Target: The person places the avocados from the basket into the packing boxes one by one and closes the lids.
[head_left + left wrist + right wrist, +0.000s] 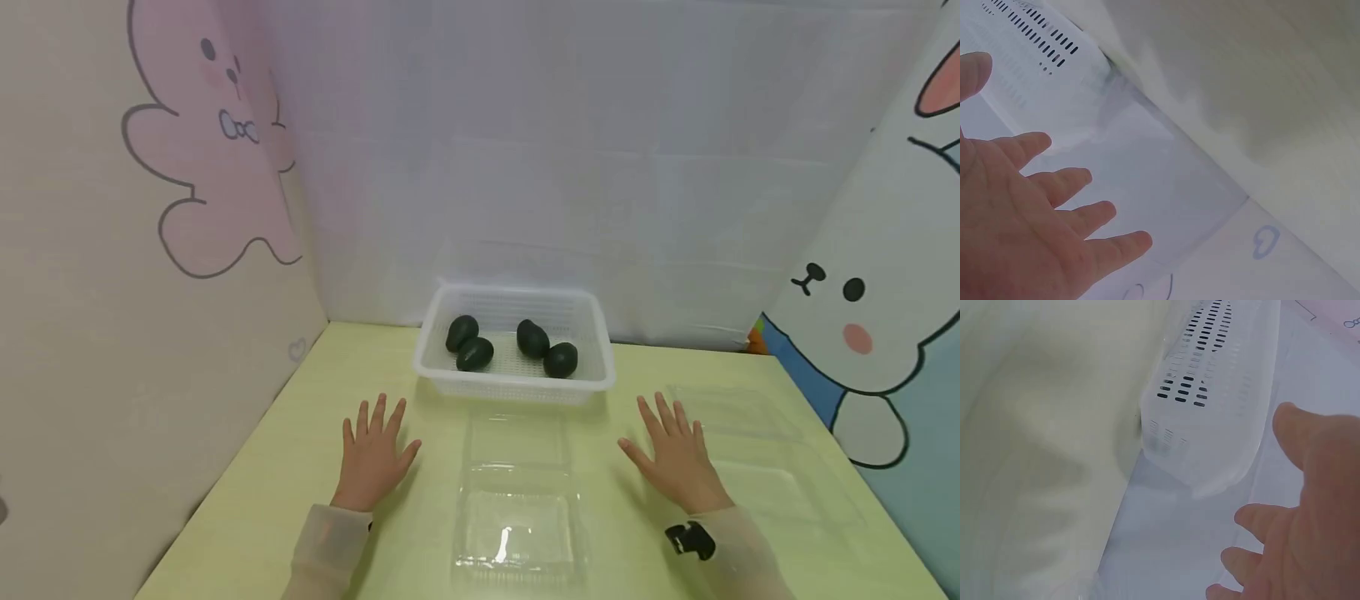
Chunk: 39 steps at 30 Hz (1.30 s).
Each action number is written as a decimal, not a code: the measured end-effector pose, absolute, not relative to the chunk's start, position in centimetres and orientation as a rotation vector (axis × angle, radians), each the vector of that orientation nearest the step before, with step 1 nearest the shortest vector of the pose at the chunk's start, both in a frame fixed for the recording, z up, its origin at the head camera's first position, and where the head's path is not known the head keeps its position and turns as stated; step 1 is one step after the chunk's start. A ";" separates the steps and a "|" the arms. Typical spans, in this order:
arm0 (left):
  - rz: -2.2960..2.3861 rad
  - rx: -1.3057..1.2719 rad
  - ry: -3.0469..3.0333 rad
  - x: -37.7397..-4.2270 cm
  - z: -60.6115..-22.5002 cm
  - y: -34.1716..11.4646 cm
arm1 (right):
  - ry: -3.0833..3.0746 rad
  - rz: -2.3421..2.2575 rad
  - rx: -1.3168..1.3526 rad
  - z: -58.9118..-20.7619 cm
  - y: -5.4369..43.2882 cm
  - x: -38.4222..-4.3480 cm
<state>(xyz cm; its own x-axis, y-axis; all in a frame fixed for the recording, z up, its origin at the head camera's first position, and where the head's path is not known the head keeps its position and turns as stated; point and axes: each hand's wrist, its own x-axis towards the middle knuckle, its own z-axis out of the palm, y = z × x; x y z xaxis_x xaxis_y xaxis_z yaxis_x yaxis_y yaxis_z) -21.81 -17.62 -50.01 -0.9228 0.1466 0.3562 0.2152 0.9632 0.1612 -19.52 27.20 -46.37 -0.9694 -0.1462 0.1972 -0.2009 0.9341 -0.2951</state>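
Note:
My left hand (pixel 372 465) is held over the table left of an open clear plastic clamshell box (pixel 517 529), fingers spread and straight. On the box's other side my right hand (pixel 678 465) is spread the same way. Neither holds anything. Beyond them stands a white plastic basket (pixel 513 383) with several dark green avocados (pixel 475 354) lying in it, two on the left and two on the right. Both wrist views show the basket's slotted side, close to the left thumb (pixel 974 75) and the right thumb (pixel 1294 428).
A second clear clamshell box (pixel 765 479) lies open on the right of the yellow table (pixel 255 517), beside my right hand. White cloth (pixel 525 183) hangs behind the basket. Side walls with cartoon animals close in the table at left and right.

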 end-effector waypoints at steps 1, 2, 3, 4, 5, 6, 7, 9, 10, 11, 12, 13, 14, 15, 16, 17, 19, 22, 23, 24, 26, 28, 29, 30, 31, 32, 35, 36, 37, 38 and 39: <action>-0.285 -0.264 -2.771 -21.8 -50.1 -17.7 | -2.917 0.481 0.269 -46.3 27.1 -19.7; -0.293 -0.266 -2.774 -21.7 -50.1 -17.7 | -2.916 0.488 0.274 -46.1 26.9 -19.8; -0.299 -0.270 -2.777 -21.8 -50.2 -17.7 | -2.913 0.492 0.279 -46.0 26.8 -20.0; -0.313 -0.274 -2.778 -21.9 -50.2 -17.7 | -2.907 0.497 0.284 -45.8 26.7 -20.2; -0.334 -0.278 -2.775 -22.1 -50.1 -17.7 | -2.900 0.505 0.288 -45.6 26.6 -20.4; -0.362 -0.280 -2.774 -22.4 -49.9 -17.6 | -2.894 0.515 0.293 -45.4 26.5 -20.5; -0.397 -0.281 -2.770 -22.8 -49.7 -17.5 | -2.887 0.526 0.297 -45.3 26.4 -20.7; -0.476 -0.283 -2.757 -23.7 -48.8 -17.2 | -2.883 0.540 0.298 -44.9 26.1 -20.8; -0.514 -0.288 -2.746 -24.4 -48.2 -16.9 | -2.878 0.548 0.298 -44.7 26.1 -20.8; -0.549 -0.293 -2.738 -25.1 -47.5 -16.6 | -2.876 0.555 0.296 -44.5 26.1 -20.8; -0.582 -0.301 -2.732 -25.8 -46.8 -16.3 | -2.878 0.559 0.296 -44.4 26.2 -20.8; -0.611 -0.311 -2.725 -26.5 -46.1 -16.1 | -2.878 0.564 0.293 -44.3 26.2 -20.8; -0.636 -0.317 -2.722 -27.2 -45.4 -15.8 | -2.881 0.566 0.288 -44.2 26.2 -20.7; -0.658 -0.322 -2.726 -27.9 -44.7 -15.6 | -2.882 0.564 0.283 -44.1 26.3 -20.7; -0.678 -0.323 -2.731 -28.6 -44.2 -15.4 | -2.882 0.564 0.279 -44.1 26.3 -20.6; -0.710 -0.319 -2.742 -29.1 -43.7 -15.2 | -2.884 0.559 0.273 -44.1 26.4 -20.5; -0.776 -0.307 -2.760 -30.2 -42.9 -14.9 | -2.884 0.553 0.261 -44.2 26.4 -20.3; -0.863 -0.267 -2.791 -31.2 -42.3 -14.8 | -2.878 0.534 0.255 -44.7 26.5 -19.8; -0.882 -0.255 -2.798 -31.4 -42.3 -14.8 | -2.876 0.531 0.257 -44.8 26.5 -19.6; -0.892 -0.245 -2.804 -31.6 -42.4 -14.9 | -2.876 0.543 0.259 -45.1 26.4 -19.5; -0.900 -0.232 -2.827 -32.2 -42.4 -14.9 | -2.871 0.575 0.258 -45.4 26.5 -19.3; -0.912 -0.223 -2.855 -32.7 -42.5 -14.9 | -2.868 0.619 0.258 -45.5 26.5 -19.1; -0.914 -0.219 -2.868 -33.1 -42.6 -14.9 | -2.867 0.638 0.256 -45.5 26.5 -19.1; -0.918 -0.215 -2.879 -33.4 -42.6 -14.9 | -2.866 0.656 0.253 -45.5 26.5 -19.1; -0.922 -0.210 -2.892 -33.7 -42.6 -14.8 | -2.863 0.662 0.253 -45.5 26.5 -19.0; -0.928 -0.203 -2.905 -34.0 -42.5 -14.8 | -2.863 0.661 0.252 -45.4 26.4 -19.0; -0.942 -0.184 -2.935 -35.0 -42.5 -14.6 | -2.856 0.660 0.264 -45.4 26.3 -19.0; -0.961 -0.178 -2.943 -35.3 -42.5 -14.5 | -2.850 0.662 0.270 -45.4 26.2 -19.0; -0.977 -0.175 -2.951 -35.7 -42.6 -14.4 | -2.841 0.665 0.278 -45.4 26.2 -18.9; -0.993 -0.176 -2.957 -36.1 -42.7 -14.3 | -2.830 0.666 0.285 -45.5 26.1 -19.0; -1.003 -0.181 -2.963 -36.5 -42.9 -14.2 | -2.819 0.667 0.292 -45.6 26.1 -19.0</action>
